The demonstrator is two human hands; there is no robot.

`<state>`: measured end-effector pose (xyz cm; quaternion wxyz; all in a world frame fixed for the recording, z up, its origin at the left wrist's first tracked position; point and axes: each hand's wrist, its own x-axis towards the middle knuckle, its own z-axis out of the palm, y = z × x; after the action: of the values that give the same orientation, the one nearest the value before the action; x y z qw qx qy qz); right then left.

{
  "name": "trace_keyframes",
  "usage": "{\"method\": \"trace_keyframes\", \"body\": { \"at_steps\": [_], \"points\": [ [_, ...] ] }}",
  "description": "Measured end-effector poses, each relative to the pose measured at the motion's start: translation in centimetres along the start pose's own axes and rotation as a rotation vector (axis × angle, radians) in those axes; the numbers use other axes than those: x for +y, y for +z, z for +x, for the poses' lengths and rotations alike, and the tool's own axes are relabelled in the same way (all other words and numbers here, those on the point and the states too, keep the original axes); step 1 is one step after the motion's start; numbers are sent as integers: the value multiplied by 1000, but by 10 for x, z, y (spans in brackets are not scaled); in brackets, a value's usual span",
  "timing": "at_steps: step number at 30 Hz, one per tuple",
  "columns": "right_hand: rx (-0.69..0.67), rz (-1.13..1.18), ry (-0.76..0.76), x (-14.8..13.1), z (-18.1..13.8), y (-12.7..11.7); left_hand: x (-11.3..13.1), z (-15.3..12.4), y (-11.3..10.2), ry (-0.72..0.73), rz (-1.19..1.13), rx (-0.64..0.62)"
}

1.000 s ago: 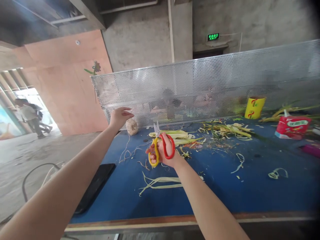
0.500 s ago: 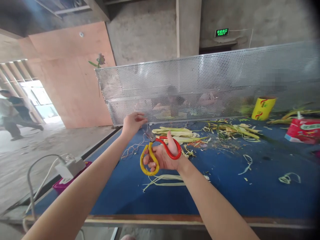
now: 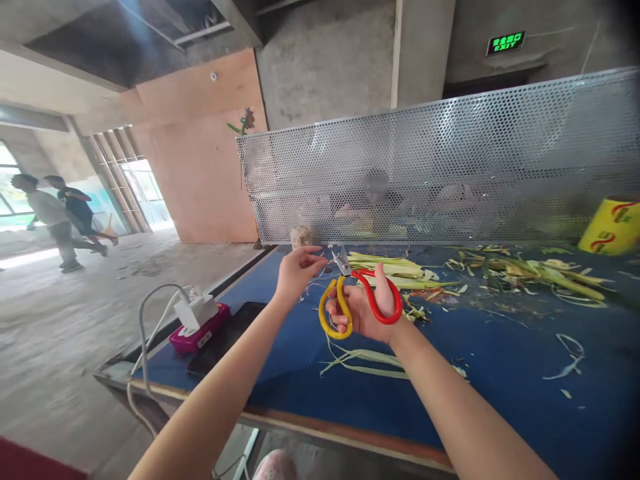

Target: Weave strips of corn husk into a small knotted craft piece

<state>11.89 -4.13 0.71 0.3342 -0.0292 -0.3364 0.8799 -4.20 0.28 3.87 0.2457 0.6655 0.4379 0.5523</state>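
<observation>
My right hand grips a pair of scissors with one yellow and one red handle loop; the thumb is through the red loop and fingers are in the yellow one. The handles stand apart and the blades look parted, pointing away from me. Just left of the blades, my left hand is closed in a pinch; whatever its fingertips hold is too small to make out. Beyond the scissors lie pale green leaf strips. Thin peeled strips rest below my right hand on the blue tabletop.
A purple power strip with a white plug and cables sits at the left edge beside a dark flat tray. A perforated metal screen borders the back. More stalks and a yellow roll lie right. Two people walk at far left.
My view has turned left, so the table things sit further right and the dark tray now shows. The scissors stay in my right hand; my left hand remains pinched near the blades.
</observation>
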Motion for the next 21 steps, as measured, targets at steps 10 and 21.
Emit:
{"method": "trace_keyframes", "body": {
  "at_steps": [10,21],
  "points": [
    [34,-37,-88,2,3,-5,-13,-14,10,-47,-114,57],
    [38,-87,-144,0,3,-7,-14,-21,11,-12,0,42]
  ]
}}
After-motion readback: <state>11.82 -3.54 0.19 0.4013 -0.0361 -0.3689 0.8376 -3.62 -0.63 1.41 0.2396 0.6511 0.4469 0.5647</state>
